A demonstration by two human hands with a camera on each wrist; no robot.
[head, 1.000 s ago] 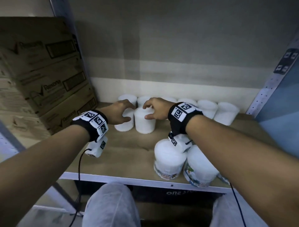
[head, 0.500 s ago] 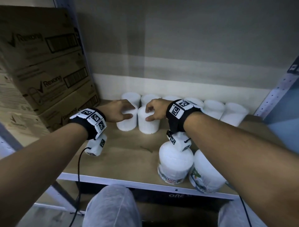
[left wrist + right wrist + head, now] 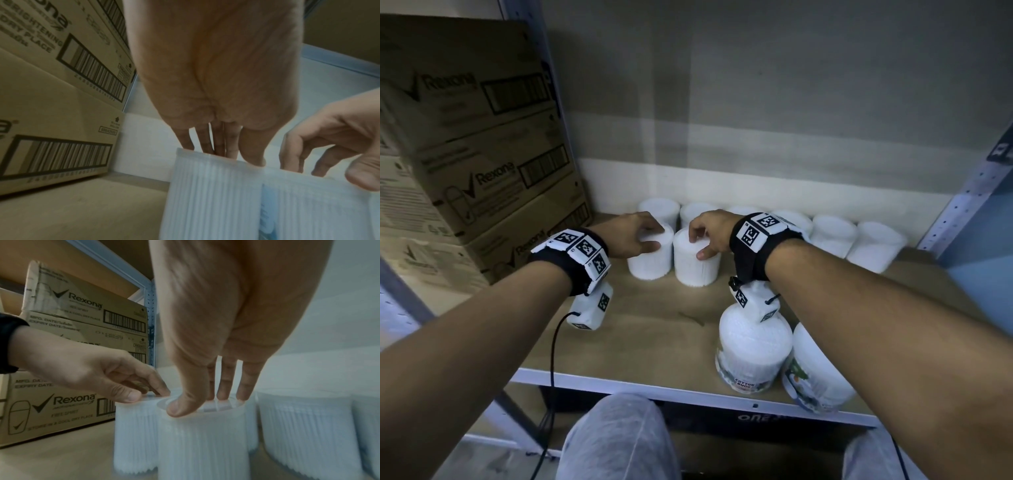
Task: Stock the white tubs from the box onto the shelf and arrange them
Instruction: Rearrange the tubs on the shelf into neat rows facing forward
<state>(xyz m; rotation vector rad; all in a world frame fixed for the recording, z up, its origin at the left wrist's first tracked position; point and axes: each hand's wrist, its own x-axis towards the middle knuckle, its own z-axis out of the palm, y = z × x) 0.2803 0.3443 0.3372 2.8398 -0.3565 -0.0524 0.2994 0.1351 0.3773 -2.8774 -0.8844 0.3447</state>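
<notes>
Two white ribbed tubs stand side by side on the wooden shelf (image 3: 647, 342). My left hand (image 3: 642, 236) grips the left tub (image 3: 649, 265) from above, fingers over its far rim and thumb on the near rim. My right hand (image 3: 703, 241) grips the right tub (image 3: 697, 270) the same way. The left wrist view shows the left hand's fingers (image 3: 218, 146) on the left tub (image 3: 211, 198). In the right wrist view the thumb (image 3: 180, 408) presses the rim of the right tub (image 3: 201, 446). A back row of tubs (image 3: 832, 233) lines the wall.
Stacked Rexona cardboard boxes (image 3: 476, 171) fill the shelf's left side, close to the left tub. Two larger labelled tubs (image 3: 753, 349) sit near the shelf's front edge under my right forearm. A metal upright (image 3: 962, 205) bounds the right side. My knees are below the shelf edge.
Both hands have stayed on the two tubs, which have edged slightly towards me. The head view has shifted a little.
</notes>
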